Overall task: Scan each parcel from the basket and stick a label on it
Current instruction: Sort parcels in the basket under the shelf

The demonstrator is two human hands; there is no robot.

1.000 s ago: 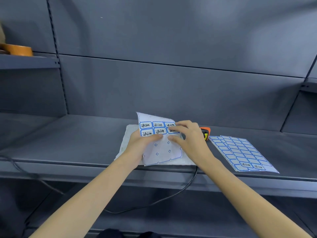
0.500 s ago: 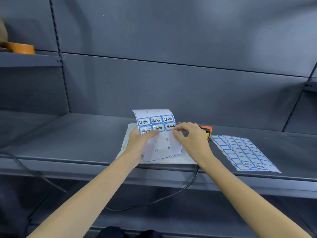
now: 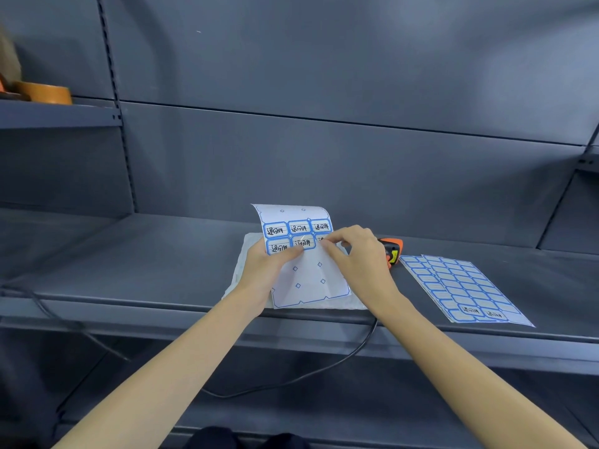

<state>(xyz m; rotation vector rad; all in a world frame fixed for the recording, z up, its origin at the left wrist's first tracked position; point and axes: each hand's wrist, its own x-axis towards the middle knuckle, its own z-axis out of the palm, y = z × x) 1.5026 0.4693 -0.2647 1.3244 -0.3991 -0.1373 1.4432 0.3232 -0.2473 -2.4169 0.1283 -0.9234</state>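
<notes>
1. Head view, centre of the grey metal shelf: the left hand grips a curled white sheet of blue-bordered labels by its left side, thumb on the printed face, holding it up over the parcel.
2. The right hand pinches at the right-hand label in the lower written row, fingertips closed on its corner. That reads as the peeling step: a label being picked off its backing.
3. The flat white padded parcel lies on the shelf directly beneath the sheet, mostly covered, with its left edge and near edge showing. The basket is not in view.
4. Just right of the right hand, an orange-and-black handheld scanner rests on the shelf, its black cable dropping over the near edge. My judgement: the scan comes before or after this, and I cannot tell which.
5. Further right, a second flat sheet of blue-bordered labels lies on the shelf, untouched.
6. Next move calls for a clean peel without tearing, then pressing the label flat onto a bare patch of the parcel, with the sheet moved aside first.
</notes>
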